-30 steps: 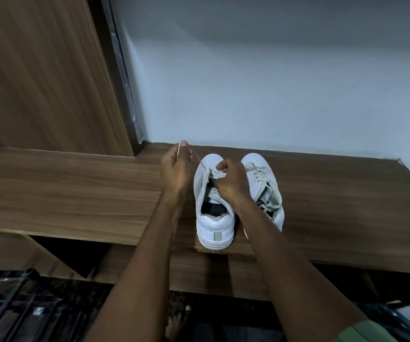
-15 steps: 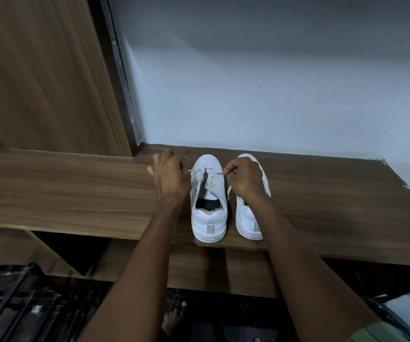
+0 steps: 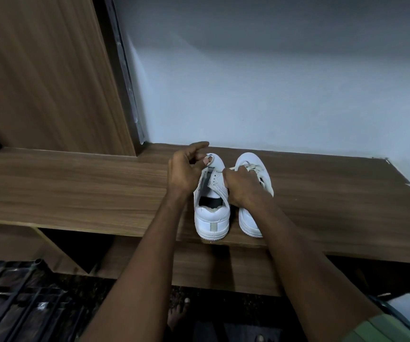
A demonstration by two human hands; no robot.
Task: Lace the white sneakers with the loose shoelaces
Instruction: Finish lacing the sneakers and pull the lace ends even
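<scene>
Your left hand (image 3: 185, 170) pinched the left sneaker (image 3: 212, 206) by its toe; your right hand (image 3: 242, 185) gripped a shoelace (image 3: 232, 168) (both heels at the shelf (image 3: 75, 193) edge).

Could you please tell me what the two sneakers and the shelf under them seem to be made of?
Left sneaker and right sneaker: likely smooth white leather or synthetic, with a faint sheen. Shelf: wood-grain board, probably matte laminate, judging by its uniform streaks.

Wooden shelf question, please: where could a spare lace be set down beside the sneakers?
The brown wooden shelf lies bare left of the left hand, up to the wood panel. Another bare patch runs right of the right-side white sneaker. Both hands crowd the left-side white sneaker.
</scene>
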